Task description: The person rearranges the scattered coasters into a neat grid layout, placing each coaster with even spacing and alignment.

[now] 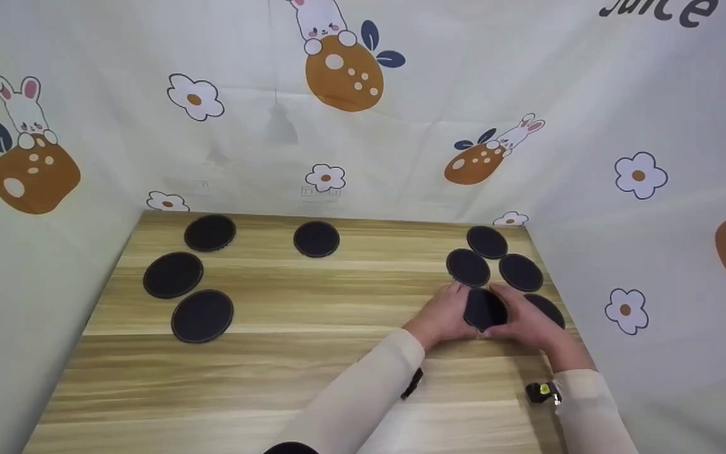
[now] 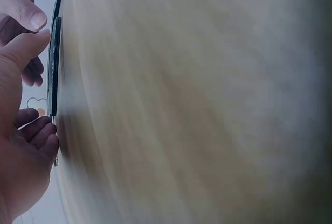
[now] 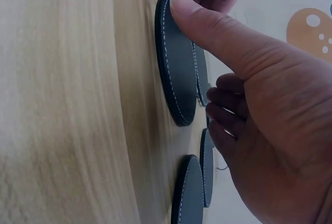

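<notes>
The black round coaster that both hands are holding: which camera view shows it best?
The right wrist view: the coaster appears close, with its stitched rim clear under the right hand thumb. The head view shows it small between both hands. The left wrist view shows only its thin edge beside the left hand.

Colours: black coasters on my light wood-grain desk [image 1: 312, 353].
Coaster [image 3: 176, 63] under my thumb: black, pale stitching along rim; cream sleeves [image 1: 363, 397]; backdrop [image 1: 401, 126] pale, orange-and-white rabbit-flower print.

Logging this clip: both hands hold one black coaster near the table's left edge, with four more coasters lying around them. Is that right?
Not quite. Both hands, left and right, hold the black coaster near the table's right edge, as the head view shows. The rest stands.
</notes>
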{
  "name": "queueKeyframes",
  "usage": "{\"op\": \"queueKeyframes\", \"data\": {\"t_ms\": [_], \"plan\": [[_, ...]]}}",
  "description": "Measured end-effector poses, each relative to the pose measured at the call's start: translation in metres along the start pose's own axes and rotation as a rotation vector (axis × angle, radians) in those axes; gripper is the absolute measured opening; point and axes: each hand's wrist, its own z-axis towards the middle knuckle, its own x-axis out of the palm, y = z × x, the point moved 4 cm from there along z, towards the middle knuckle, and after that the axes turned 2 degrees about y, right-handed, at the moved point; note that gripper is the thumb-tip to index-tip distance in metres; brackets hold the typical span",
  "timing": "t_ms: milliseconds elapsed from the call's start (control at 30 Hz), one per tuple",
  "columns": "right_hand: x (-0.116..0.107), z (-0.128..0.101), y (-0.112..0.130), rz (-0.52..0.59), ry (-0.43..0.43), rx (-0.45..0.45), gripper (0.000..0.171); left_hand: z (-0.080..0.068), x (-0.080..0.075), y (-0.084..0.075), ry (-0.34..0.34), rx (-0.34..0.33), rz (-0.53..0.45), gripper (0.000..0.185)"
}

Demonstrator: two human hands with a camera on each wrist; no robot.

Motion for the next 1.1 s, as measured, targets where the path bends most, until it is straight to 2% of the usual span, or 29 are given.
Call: {"op": "queueKeyframes", "data": {"t_ms": [100, 367, 667, 1100], "plan": [[0.003, 0.000, -0.002, -0.014, 0.004, -0.004, 0.111, 0.001, 0.001, -0.002, 0.007, 0.001, 0.014, 0.099], [0.006, 0.000, -0.004, -0.017, 0.008, -0.002, 0.105, 0.006, 0.003, -0.003, 0.026, -0.046, 0.073, 0.096], [0.007, -0.001, -0.005, 0.009, -0.007, 0.021, 0.099, 0.009, 0.006, -0.005, 0.055, -0.049, 0.139, 0.092], [0.008, 0.000, -0.003, -0.059, -0.025, -0.007, 0.096, 0.011, 0.007, -0.005, 0.033, -0.047, 0.118, 0.087]]}}
